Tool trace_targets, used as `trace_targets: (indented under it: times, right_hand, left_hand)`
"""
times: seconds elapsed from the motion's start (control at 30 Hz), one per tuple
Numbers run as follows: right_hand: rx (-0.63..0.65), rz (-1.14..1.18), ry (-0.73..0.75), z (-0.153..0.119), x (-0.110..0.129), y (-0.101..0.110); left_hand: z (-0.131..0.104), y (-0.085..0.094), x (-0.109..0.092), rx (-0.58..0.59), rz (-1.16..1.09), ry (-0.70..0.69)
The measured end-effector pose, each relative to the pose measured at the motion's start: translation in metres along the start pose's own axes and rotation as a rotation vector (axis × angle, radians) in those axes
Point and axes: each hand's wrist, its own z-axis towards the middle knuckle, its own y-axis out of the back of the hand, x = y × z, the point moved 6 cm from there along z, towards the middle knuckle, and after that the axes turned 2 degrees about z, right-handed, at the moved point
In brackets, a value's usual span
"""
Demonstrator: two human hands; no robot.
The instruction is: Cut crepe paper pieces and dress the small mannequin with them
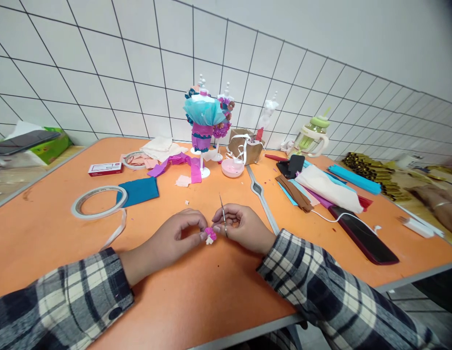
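A small ruffled paper flower, magenta with a cream base (210, 235), is pinched between the thumb and fingertips of my left hand (177, 233). My right hand (244, 227) holds a slim pointed metal tool (223, 212), its tip up; whether it is scissors or tweezers I cannot tell. The right fingertips are close beside the flower, perhaps touching it. Beyond my hands stands a small white dress form (202, 138) in a turquoise ruffle and purple paper. Behind it is a second form with magenta paper flowers (221, 129).
On the orange table (167, 301) lie tape rolls (77, 208), teal paper (140, 191), magenta paper strips (196, 170), a pink bowl (232, 168) and a phone (364, 236). A brown paper box (244, 146) and a bottle (311, 136) stand near the wall. Another person's hand (435, 201) shows at right.
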Motion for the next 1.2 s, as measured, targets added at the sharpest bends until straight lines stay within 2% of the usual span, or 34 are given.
trace_targets:
  times: [0.13, 0.27, 0.47, 0.6, 0.77, 0.87, 1.0, 1.2]
  right_hand:
    - [0.028, -0.035, -0.022, 0.000, 0.001, -0.002]
    - [0.006, -0.062, 0.015, -0.001, 0.000, 0.001]
    - [0.091, -0.043, 0.003, -0.002, -0.005, -0.006]
    - [-0.008, -0.004, 0.002, 0.000, -0.002, 0.001]
    - [-0.178, 0.081, 0.076, 0.002, 0.003, 0.011]
    - [-0.189, 0.122, 0.114, 0.002, 0.002, 0.006]
    - [-0.202, 0.036, 0.176, 0.001, 0.003, -0.002]
    - [-0.244, -0.060, 0.185, -0.001, 0.009, 0.005]
  left_hand:
    - [0.002, 0.000, 0.000, -0.007, 0.024, 0.000]
    - [0.002, 0.001, 0.002, -0.006, 0.035, 0.010]
    - [0.002, 0.001, 0.000, -0.011, 0.050, -0.007]
    - [0.000, 0.006, 0.004, -0.080, 0.028, 0.025]
    - [-0.003, 0.010, 0.007, -0.171, -0.015, 0.074]
    - [0.000, 0.006, 0.003, -0.165, 0.016, 0.068]
    - [0.002, 0.005, 0.007, -0.206, 0.015, 0.098]
    - [0.001, 0.003, 0.012, -0.168, 0.096, 0.118]
